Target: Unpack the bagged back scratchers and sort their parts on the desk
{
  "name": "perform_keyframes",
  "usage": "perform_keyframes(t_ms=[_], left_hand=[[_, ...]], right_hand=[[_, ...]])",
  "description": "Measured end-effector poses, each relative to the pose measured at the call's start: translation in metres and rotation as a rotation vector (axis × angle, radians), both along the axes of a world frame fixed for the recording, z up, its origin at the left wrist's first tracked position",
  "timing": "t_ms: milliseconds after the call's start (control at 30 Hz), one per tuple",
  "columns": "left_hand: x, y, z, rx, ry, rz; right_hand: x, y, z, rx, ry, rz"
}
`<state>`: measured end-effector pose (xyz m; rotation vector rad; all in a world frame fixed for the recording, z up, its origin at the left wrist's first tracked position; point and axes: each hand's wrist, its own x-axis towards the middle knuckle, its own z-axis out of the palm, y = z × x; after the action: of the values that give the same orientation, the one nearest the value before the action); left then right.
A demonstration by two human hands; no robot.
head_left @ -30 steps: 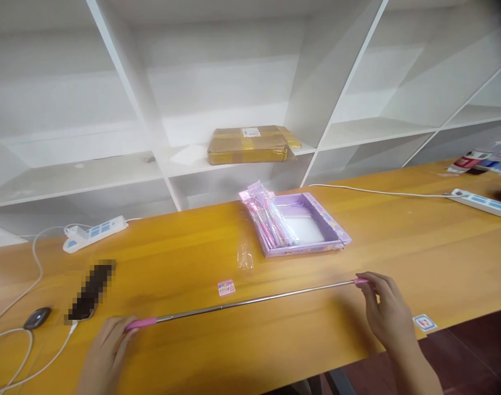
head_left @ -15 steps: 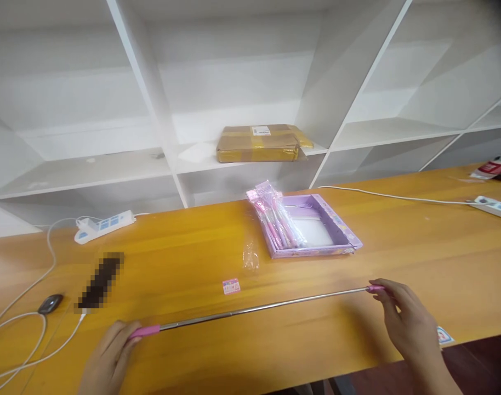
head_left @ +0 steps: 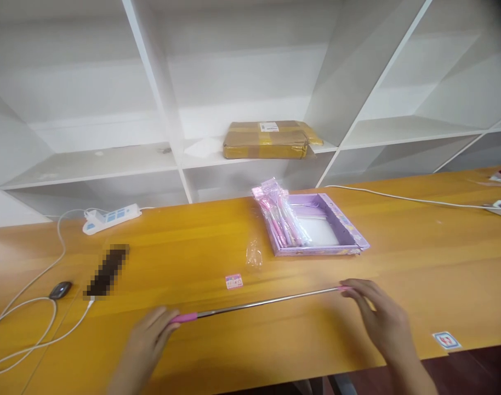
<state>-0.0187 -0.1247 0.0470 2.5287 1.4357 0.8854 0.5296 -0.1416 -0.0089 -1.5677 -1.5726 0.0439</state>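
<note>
"Nearer than the purple tray (head_left: 320,252), off to its left: what to note?"

"Left grip (head_left: 149,332), bare, softened by blur, with a bare left forearm (head_left: 129,378)."

"And nearer, toward the tray's right?"

"Right grip (head_left: 380,312), bare too, crisper in outline. Shows slim fingers (head_left: 359,285) and a bare right forearm (head_left: 413,376). Can't make out nails."

Your left hand (head_left: 149,334) grips the pink handle (head_left: 187,318) of a telescopic metal rod (head_left: 267,302); your right hand (head_left: 377,310) pinches its pink tip (head_left: 344,288), with the rod nearer you than the open purple box (head_left: 320,252). Wrapped pink and purple sticks (head_left: 281,219) lie over that box's left side. Left of it on the worktop (head_left: 184,252) are a clear wrapper (head_left: 254,256), a small pink card (head_left: 234,281) and, farther off, a power strip (head_left: 114,215). Behind it, a taped cardboard parcel (head_left: 267,142) rests on a shelf (head_left: 330,147).
</note>
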Motion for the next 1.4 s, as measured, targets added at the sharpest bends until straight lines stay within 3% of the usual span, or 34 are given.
perform_keyframes(t_ms=[133,200,267,433,567,867,1133,1400], left_hand=[[0.070,0.001,-0.011,0.002,-0.012,-0.080],[0.091,0.000,-0.015,0.027,0.010,-0.085],[0.099,0.000,-0.018,0.038,0.019,-0.078],[0.095,0.002,-0.023,-0.096,-0.016,-0.127],[0.095,0.006,-0.026,-0.199,-0.050,-0.082],[0.084,0.002,-0.024,-0.061,0.159,-0.002],[0.092,-0.004,-0.021,-0.124,0.271,-0.017],[0.093,-0.008,-0.015,-0.423,0.415,0.111]], right_hand=[[-0.103,0.008,0.005,-0.051,0.090,0.365],[-0.144,0.005,0.003,-0.012,0.101,0.451],[-0.166,0.002,0.001,0.008,0.120,0.440],[-0.160,0.005,0.006,-0.049,0.137,0.492],[-0.160,0.008,0.017,-0.116,0.161,0.497],[-0.183,-0.002,0.019,-0.327,0.201,0.553],[-0.191,-0.003,0.011,-0.413,0.215,0.597],[-0.190,-0.004,0.010,-0.414,0.188,0.612]])
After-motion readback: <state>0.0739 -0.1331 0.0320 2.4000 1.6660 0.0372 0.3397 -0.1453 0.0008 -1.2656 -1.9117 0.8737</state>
